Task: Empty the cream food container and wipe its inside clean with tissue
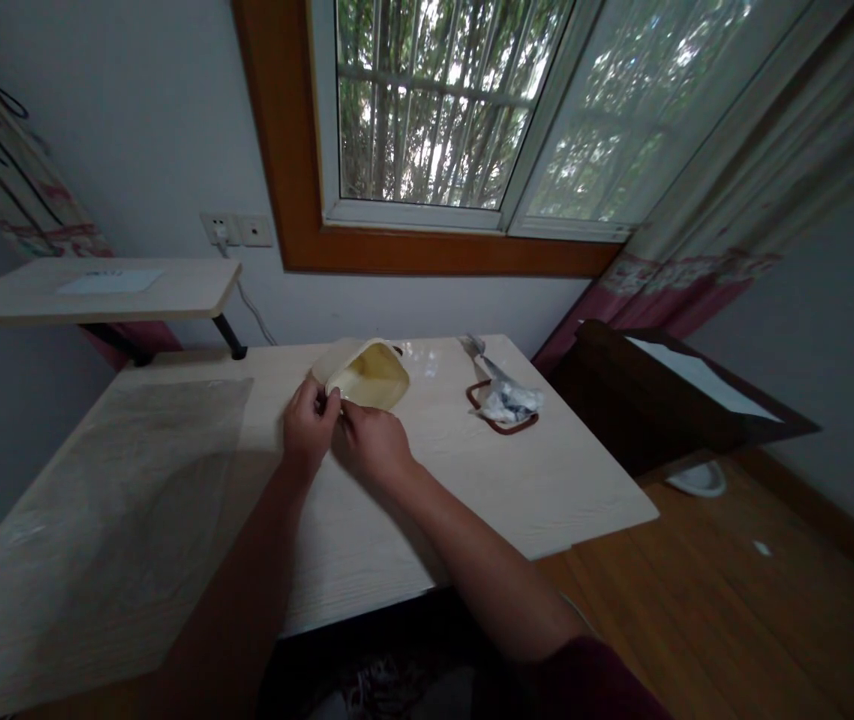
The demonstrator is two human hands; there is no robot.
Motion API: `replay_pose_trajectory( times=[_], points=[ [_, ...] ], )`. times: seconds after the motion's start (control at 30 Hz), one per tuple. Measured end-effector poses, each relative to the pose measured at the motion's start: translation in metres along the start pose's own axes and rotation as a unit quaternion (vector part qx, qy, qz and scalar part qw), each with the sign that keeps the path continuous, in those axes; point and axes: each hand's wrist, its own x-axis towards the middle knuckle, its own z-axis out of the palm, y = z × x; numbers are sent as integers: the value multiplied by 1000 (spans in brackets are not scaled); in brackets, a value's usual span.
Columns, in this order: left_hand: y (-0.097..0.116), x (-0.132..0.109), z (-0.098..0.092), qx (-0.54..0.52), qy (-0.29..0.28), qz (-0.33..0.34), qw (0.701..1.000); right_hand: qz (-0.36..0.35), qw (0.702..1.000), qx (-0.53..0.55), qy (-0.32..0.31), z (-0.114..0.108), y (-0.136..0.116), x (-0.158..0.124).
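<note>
A pale yellow, hollow container [373, 376] is tilted above the back middle of the desk, its opening facing me. My left hand [308, 425] is closed on its near left edge, thumb on the rim. Close beside it, my right hand [376, 436] has its fingers pinched at the container's lower rim; the exact grip there is too small to make out. To the right on the desk lie a brown rounded frame [511, 428] and a crumpled clear plastic bag [508, 398] partly over it.
A clear plastic sheet [142, 500] covers the left part of the pale desk [487, 500]. A raised shelf [194, 291] stands at the back left. Beyond the desk's right edge is a dark brown piece of furniture [622, 400] with a white sheet on top.
</note>
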Motion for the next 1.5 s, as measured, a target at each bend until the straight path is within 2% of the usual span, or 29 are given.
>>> replay_pose_trajectory(
  times=[0.13,0.33,0.5,0.7,1.07,1.3,1.5],
  points=[
    [2,2,-6,29,28,22,999,-62,998,18,-5,6,0,2],
    [0,4,-11,59,78,26,995,-135,990,-30,-13,8,2,-3],
    [1,6,-14,66,71,48,994,-153,986,-68,-6,7,13,-5],
    [0,7,-14,68,80,62,993,-139,986,-93,11,7,24,1],
    [-3,7,-11,15,97,-56,994,-129,988,-87,17,19,19,6],
    [5,8,-12,-14,84,-118,989,-125,990,-61,-38,14,7,11],
    [0,12,-13,-29,60,-128,989,-103,986,-57,-118,9,1,28]
  ],
)
